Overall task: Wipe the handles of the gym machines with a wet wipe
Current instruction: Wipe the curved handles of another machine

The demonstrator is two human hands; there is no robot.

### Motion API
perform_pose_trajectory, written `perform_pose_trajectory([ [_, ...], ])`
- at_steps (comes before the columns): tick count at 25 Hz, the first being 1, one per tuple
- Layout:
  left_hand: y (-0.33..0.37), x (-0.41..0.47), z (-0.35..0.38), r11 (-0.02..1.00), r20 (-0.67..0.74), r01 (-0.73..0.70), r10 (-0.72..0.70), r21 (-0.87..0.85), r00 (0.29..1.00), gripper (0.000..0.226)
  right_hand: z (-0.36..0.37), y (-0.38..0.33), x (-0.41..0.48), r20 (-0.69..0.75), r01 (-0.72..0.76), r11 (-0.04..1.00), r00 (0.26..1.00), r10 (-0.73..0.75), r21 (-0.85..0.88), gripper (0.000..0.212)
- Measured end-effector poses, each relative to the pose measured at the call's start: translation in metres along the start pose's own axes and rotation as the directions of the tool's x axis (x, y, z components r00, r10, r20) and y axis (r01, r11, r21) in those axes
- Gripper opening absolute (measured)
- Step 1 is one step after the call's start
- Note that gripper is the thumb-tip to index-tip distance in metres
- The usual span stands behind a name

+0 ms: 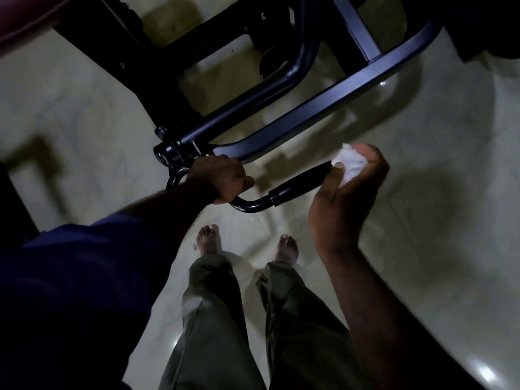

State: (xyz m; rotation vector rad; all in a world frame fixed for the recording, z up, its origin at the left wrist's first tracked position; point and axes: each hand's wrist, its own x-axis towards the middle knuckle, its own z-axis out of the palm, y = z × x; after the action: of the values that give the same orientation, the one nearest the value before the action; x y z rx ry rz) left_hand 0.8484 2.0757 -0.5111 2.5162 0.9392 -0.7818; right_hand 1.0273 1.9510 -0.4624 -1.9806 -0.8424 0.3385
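The person is standing barefoot on the pale tiled floor (422,220), looking down at a black machine frame (281,119). The left hand (222,178) is wrapping closed around the bare metal bend of the handle (298,182), steadying it. The right hand (346,190) is curling shut around a crumpled white wet wipe (351,164), which is pressing against the far end of the handle's dark grip.

From here the wipe looks at risk of sliding straight off the tip, since it is sitting at the very end of the grip. The stretch under the left hand is likely going unwiped unless that hand shifts. The floor is shining, and drips onto it could be making it slippery for bare feet. The dim light is also making missed patches hard to spot.

No brand, label or lettering is showing anywhere I can read.
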Motion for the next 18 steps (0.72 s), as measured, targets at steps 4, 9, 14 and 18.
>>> perform_pose_trajectory([
  [4, -0.002, -0.001, 0.005, 0.993, -0.038, -0.054, 0.058, 0.108, 0.998, 0.049, -0.012, 0.011, 0.004, 0.528, 0.582, 0.796, 0.735, -0.425, -0.168, 0.044],
  [9, -0.001, 0.001, 0.004, 0.999, -0.025, 0.006, -0.006, -0.032, 1.000, 0.097, -0.013, 0.023, 0.005, 0.620, 0.733, 0.671, 0.577, -0.532, -0.107, 0.034],
  [14, -0.001, 0.003, 0.006, 0.989, -0.028, 0.108, -0.111, -0.097, 0.993, 0.069, 0.029, -0.002, -0.003, 0.758, 0.783, 0.441, 0.586, -0.286, -0.438, 0.035],
  [18, -0.002, 0.002, 0.007, 0.987, -0.033, 0.107, -0.112, -0.116, 0.993, 0.046, 0.018, 0.011, 0.017, 0.766, 0.868, 0.353, 0.482, -0.425, -0.350, 0.044],
])
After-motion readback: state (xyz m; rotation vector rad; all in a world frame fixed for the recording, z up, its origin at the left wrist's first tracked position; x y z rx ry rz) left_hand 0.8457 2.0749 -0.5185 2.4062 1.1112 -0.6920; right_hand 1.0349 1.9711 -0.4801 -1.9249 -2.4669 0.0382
